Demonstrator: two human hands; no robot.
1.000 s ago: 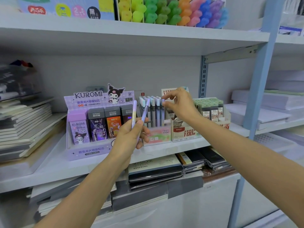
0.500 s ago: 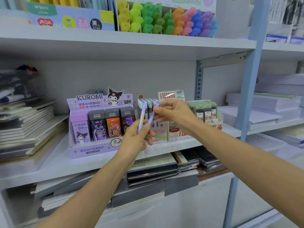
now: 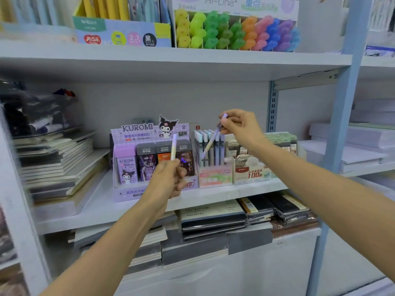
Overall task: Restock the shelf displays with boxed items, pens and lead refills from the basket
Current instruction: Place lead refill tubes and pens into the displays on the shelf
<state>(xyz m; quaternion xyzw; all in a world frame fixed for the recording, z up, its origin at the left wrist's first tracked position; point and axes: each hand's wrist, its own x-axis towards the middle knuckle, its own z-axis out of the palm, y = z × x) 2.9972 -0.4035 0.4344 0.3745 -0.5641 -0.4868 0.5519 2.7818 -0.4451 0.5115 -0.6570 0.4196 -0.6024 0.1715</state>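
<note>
Pinching a slim lilac-to-yellow plastic pen (image 3: 210, 139) near its top, the right hand (image 3: 239, 127) holds it tilted, tip down over the pastel cardboard pen display box (image 3: 214, 178) on the grey middle shelf (image 3: 235, 192). The left hand (image 3: 168, 180) grips a second matching pen (image 3: 173, 147) upright by its lower end, before the purple Kuromi refill box (image 3: 136, 133). Pens look light, stiff and smooth, probably slippery; a thumb-and-fingertip pinch at the upper barrel suits slotting.

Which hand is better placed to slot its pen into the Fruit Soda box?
Right: the right hand pinches its tilted pen over the Fruit Soda box; the left hand holds its upright pen before the Kuromi display.
</note>
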